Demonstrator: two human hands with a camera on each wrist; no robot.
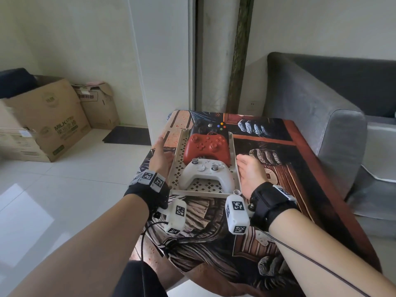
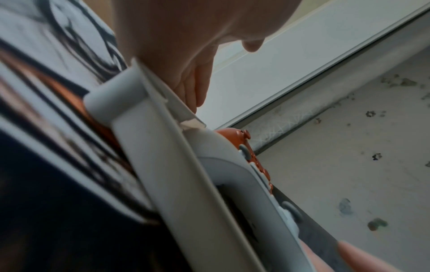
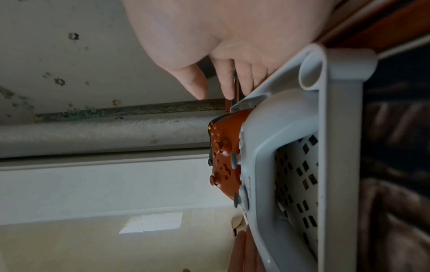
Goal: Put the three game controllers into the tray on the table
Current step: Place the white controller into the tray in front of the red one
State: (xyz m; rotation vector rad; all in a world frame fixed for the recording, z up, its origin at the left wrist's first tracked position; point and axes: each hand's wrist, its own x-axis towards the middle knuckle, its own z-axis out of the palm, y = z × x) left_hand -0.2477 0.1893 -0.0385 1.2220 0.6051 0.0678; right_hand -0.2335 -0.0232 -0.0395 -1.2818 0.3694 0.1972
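We have both hands at the tray (image 1: 174, 168), one on each long side. Our left hand (image 1: 159, 157) lies along the outer left wall with its fingers fairly straight and pointing away from us; our right hand (image 1: 249, 174) sits just beside the right wall, its fingers loosely extended. Neither grip closes on anything, and we cannot tell for certain whether the palms press the walls or only hover next to them.

All three controllers lie between our two hands, inside the tray on the bench (image 1: 278, 168). The white controller (image 1: 206, 174) is nearest our wrists, the red controller (image 1: 206, 147) sits just beyond it, and the black controller (image 1: 209, 126) is farthest, at the far end and partly over the rim there. The tray's long axis runs away from us, in line with our fingers, so each hand is equally near its own wall. By our judgement the placing looks finished, and only a nudge to the tray or a withdrawal is left.

The head view shows the full row and both hands. The right wrist view alone shows the perforated floor of the tray up close. The left wrist view shows its corner post and the left fingers flat along the wall, though it is blurred.
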